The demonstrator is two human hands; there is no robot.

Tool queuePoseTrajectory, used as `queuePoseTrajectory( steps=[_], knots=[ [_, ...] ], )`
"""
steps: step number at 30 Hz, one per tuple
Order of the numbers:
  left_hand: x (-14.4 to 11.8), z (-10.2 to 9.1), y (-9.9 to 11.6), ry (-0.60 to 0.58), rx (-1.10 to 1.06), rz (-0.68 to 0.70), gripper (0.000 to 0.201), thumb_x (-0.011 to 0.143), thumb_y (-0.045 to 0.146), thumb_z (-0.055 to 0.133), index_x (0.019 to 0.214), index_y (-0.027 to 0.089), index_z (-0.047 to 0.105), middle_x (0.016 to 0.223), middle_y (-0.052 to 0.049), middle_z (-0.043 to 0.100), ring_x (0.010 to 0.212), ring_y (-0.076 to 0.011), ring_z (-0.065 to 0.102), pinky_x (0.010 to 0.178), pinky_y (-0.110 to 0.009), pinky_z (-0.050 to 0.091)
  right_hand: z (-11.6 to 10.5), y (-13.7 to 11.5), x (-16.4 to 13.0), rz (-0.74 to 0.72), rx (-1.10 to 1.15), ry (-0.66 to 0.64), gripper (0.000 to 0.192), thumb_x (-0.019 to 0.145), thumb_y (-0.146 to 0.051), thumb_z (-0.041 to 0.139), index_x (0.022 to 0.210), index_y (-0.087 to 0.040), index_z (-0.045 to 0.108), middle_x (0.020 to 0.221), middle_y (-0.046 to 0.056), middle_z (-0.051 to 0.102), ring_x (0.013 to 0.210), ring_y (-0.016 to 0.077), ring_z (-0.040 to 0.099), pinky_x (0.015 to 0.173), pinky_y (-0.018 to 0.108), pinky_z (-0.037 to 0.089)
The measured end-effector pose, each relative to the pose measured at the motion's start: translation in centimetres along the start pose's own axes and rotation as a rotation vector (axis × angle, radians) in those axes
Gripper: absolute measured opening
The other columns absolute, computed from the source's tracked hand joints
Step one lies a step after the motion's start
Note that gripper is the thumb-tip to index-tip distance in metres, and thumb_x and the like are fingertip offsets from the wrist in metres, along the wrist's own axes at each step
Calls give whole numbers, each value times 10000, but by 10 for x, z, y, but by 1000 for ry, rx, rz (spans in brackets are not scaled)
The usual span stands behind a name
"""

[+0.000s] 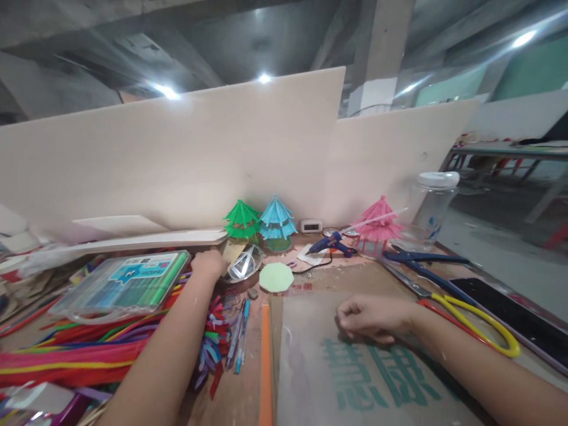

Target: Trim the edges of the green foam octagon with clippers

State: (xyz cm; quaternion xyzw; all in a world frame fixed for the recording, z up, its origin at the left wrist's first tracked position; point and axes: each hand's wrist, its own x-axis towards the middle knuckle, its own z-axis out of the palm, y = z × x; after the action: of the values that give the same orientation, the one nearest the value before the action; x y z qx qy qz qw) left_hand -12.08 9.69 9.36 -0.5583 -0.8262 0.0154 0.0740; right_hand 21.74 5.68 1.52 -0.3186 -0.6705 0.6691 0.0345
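Your left hand [208, 263] reaches to a metal dish [243, 264] near the back of the worktop [319, 278], fingers curled at its rim; whether they grip it you cannot tell. Your right hand [375, 318] rests loosely closed, holding nothing, on a printed cardboard sheet [355, 367]. Three paper pavilions stand behind: green [242, 219], blue [277, 222], pink [377, 225]. One glue gun [331, 244], one green paper octagon [276, 277], one marker case [122, 287] and yellow-handled scissors [470, 313] lie around.
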Motion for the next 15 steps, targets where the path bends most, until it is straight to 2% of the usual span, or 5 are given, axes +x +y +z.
queuePoseTrajectory(
  steps=[4, 7, 10, 12, 15],
  knots=[
    [1, -4, -2, 4, 25, 11, 564, 731, 447, 594, 1096, 17, 598, 1152, -299, 594, 1099, -378, 562, 826, -374, 469, 0, 2, -1, 0, 9, 20, 399, 726, -534, 619, 702, -150, 512, 463, -91, 441, 244, 10, 290, 248, 149, 193],
    [-9, -9, 0, 32, 32, 44, 500, 765, 430, 559, 1041, 18, 627, 1124, -282, 610, 1089, -381, 560, 845, -381, 461, -1, 3, -1, -7, 21, 26, 398, 728, -528, 618, 716, -145, 513, 524, -73, 486, 254, 4, 299, 253, 153, 197],
    [-27, -17, 7, 95, 21, 81, 436, 807, 358, 502, 1111, 57, 584, 1142, -238, 611, 1086, -362, 563, 840, -382, 461, 0, 0, -4, 1, 2, 32, 379, 748, -518, 591, 717, -149, 513, 498, -82, 460, 258, 10, 286, 263, 157, 202],
    [-43, -26, 10, 123, 8, 92, 401, 824, 302, 464, 1150, 84, 545, 1091, -208, 640, 993, -338, 615, 790, -379, 476, 5, -7, -7, 33, -77, 42, 354, 767, -496, 567, 704, -153, 510, 503, -79, 460, 268, 14, 292, 273, 160, 219],
    [-70, -46, 7, 172, -36, 157, 383, 825, 294, 472, 1168, 127, 514, 1010, -151, 675, 943, -320, 636, 773, -373, 478, 18, -21, -8, 52, -290, 184, 280, 802, -408, 537, 691, -151, 523, 602, -33, 543, 348, 36, 387, 325, 167, 292]
  ],
)
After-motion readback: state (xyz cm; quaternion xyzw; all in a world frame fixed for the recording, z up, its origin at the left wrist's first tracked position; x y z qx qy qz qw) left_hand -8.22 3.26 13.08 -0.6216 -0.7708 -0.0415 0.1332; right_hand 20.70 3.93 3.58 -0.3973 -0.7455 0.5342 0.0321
